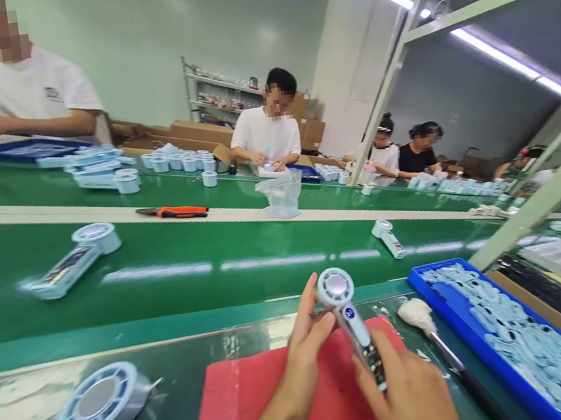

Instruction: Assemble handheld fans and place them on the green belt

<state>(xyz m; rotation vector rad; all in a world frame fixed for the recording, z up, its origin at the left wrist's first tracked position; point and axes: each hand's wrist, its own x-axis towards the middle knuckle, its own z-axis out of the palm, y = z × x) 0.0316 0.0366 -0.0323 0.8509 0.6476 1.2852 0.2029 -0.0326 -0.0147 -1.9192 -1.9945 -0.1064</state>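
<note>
A light blue handheld fan (336, 288) with a round head and an open handle showing its circuit parts is held above a red mat (242, 398). My left hand (304, 343) grips the fan's head from the left, thumb and fingers at its edge. My right hand (409, 385) holds the lower handle, its fingers on both sides of it. A small display glows on the handle just below the head. At the near left lies another blue fan (99, 402), its lower end cut off by the frame edge.
A green belt (176, 277) beyond carries two fans (69, 263) (389, 239). Pliers (178, 211) and a clear bag (281, 196) lie farther off. On the right are a white-tipped tool (448, 349) and a blue tray (451, 312) of blue parts. Several people work across the belt.
</note>
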